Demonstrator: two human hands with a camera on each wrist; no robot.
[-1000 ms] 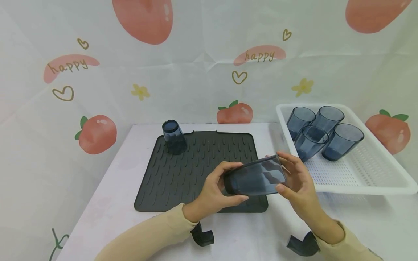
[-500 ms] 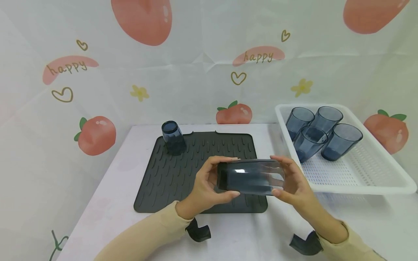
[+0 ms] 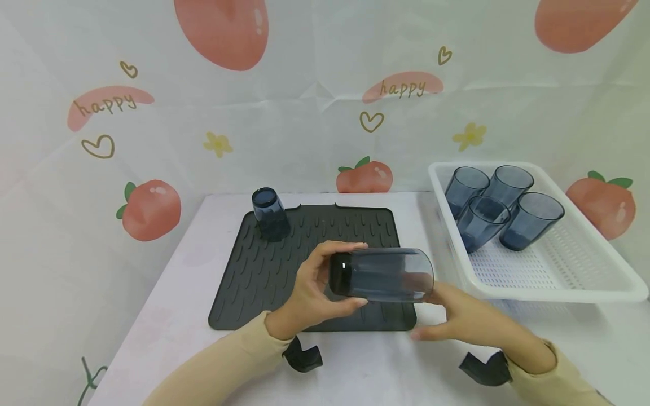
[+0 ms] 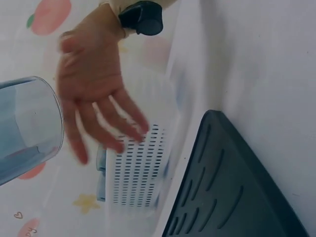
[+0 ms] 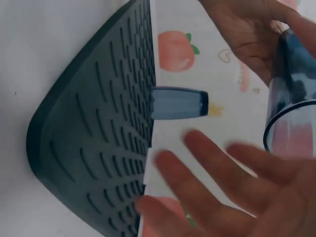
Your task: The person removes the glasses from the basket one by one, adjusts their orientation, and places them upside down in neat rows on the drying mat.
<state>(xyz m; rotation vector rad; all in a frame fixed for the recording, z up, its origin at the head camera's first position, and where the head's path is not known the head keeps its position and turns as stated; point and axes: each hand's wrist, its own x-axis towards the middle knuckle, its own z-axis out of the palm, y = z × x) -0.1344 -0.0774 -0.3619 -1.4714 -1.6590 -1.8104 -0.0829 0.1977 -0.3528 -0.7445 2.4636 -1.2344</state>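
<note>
"Where's the glass (image 3: pixel 381 275)?"
"Sideways over the mat (image 3: pixel 244 301); my left hand (image 3: pixel 311 285) grasps its base end. My right hand (image 3: pixel 464 317) is released, fingers spread near the rim."
"I'd grip firmly and turn it slowly, clear of the mat."

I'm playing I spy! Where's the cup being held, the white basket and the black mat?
Held cup (image 3: pixel 383 275), head view: middle of its side.
White basket (image 3: pixel 558 295), head view: its front rim.
Black mat (image 3: pixel 271 270), head view: bare ridged top.
</note>
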